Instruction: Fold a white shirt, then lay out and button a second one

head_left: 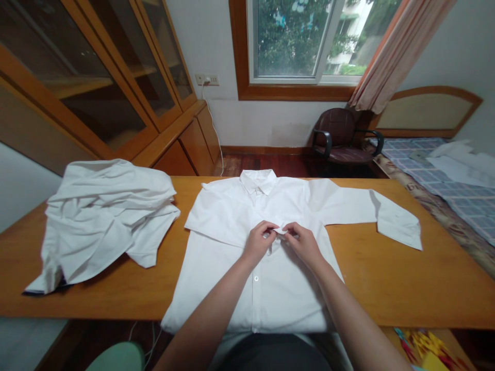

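Note:
A white collared shirt (228, 268) lies front side up on the wooden table, its collar (258, 181) toward the far edge. One sleeve (220, 219) is folded across the chest from the left. The other sleeve (350, 205) stretches out over the table to the right, bent near its cuff. Above the middle of the shirt, my left hand (261, 239) and my right hand (299, 241) are close together. Between their fingertips they pinch a small raised piece of white cloth (281, 230), which looks like the folded sleeve's cuff. Both hands' fingers are closed on it.
A crumpled pile of white clothing (108, 216) rests on the left of the table (402, 288). Beyond are a glass-doored cabinet (127, 77), an office chair (344, 136) and a bed (444, 165). A green stool (118, 356) stands below the near edge.

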The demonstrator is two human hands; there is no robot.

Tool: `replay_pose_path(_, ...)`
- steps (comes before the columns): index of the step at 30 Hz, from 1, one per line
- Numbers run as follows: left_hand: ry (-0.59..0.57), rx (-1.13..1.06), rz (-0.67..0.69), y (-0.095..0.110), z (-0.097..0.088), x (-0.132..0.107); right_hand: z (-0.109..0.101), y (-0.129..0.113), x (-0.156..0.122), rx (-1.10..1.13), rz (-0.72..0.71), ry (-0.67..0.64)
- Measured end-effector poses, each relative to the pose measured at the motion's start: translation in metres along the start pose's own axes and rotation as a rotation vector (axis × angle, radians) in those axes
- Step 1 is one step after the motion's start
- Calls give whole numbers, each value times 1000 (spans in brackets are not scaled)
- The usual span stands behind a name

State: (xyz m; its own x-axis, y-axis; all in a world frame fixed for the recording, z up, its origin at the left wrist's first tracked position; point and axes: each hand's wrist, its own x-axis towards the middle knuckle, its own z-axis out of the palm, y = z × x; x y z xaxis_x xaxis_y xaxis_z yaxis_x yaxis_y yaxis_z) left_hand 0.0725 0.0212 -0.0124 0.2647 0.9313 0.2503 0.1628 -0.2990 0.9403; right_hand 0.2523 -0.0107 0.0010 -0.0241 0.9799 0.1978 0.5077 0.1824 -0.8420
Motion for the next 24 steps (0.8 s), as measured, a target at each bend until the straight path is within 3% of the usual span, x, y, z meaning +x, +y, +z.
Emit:
replay_pose_path(5,-13,12,40,1,0,0,1,1,2,59,50,30)
replay_pose_path(16,-12,-11,39,4,0,-1,2,-3,0,115,5,54)
replay_pose_path(24,4,-17,-108,-5,5,3,3,2,8,292,228,-9)
